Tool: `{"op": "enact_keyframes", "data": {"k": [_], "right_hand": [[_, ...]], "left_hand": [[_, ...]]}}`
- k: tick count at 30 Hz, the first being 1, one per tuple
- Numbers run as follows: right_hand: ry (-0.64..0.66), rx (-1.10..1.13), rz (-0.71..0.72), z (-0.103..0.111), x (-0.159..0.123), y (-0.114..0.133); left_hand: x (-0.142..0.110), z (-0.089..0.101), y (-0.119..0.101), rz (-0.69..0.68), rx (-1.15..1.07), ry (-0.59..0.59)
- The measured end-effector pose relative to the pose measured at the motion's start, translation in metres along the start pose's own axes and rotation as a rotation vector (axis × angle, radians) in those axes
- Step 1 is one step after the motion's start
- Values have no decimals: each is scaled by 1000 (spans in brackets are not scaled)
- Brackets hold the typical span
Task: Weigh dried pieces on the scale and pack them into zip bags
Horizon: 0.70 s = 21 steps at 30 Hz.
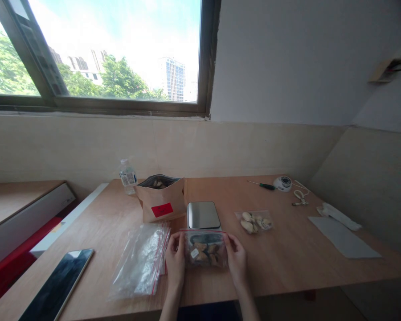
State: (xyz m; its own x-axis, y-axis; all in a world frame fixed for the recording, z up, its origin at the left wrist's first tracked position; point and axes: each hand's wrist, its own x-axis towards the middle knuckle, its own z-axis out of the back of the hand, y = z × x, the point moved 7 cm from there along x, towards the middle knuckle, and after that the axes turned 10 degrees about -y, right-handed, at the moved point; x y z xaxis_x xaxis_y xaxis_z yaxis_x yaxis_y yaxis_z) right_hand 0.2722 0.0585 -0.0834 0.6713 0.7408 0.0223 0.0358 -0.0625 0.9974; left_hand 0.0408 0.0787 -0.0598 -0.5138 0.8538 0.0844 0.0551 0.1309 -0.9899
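Note:
My left hand point(175, 261) and my right hand point(236, 261) grip opposite sides of a small clear zip bag point(204, 249) with a red-striped top, just above the table's near edge. Brown dried pieces and a small white label show inside it. A stack of clear zip bags point(141, 261) lies close to my left hand. Ahead of the held bag stands a digital kitchen scale point(203, 215) with a steel top. A kraft paper pouch point(160, 198) with a red label stands open beside the scale, with brown pieces inside. A zip bag of pale pieces point(254, 221) lies to the right.
The wooden table point(100, 232) also holds a smartphone point(57, 285), a water bottle point(127, 177), a green-handled screwdriver point(262, 185), a round white device point(282, 183) with a white cable point(300, 192), and a grey sheet point(342, 236). A wall and window lie behind.

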Motion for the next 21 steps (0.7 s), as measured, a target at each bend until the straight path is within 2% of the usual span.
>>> {"op": "enact_keyframes", "data": {"k": [12, 21], "right_hand": [[-14, 19, 1, 4, 0, 0], [-42, 26, -37, 5, 0, 0]], "left_hand": [[-3, 0, -5, -42, 3, 10], [-5, 0, 1, 19, -25, 16]]}}
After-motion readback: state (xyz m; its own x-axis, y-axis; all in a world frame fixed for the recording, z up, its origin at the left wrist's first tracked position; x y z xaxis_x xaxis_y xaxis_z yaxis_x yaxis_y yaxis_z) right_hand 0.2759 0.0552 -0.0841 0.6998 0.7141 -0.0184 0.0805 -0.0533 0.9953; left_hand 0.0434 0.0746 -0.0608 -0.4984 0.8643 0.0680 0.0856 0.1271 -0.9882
